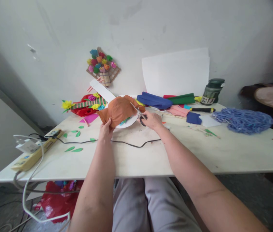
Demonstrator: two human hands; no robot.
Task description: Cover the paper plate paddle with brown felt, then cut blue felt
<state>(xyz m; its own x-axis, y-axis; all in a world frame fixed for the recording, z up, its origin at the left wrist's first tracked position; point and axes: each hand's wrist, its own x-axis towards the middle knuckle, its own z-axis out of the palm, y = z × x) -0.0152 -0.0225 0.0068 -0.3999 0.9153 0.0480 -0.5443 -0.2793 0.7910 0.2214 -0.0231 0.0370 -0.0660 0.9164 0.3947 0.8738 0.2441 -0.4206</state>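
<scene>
Both hands busy: left hand (106, 128) fingers pinch brown paper (119, 109), right hand (152, 120) scissors (140, 115)

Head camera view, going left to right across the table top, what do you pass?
Yellow power strip → green paper leaves → left hand holding brown paper → right hand with scissors → dark blue paper piece → blue yarn pile.
</scene>
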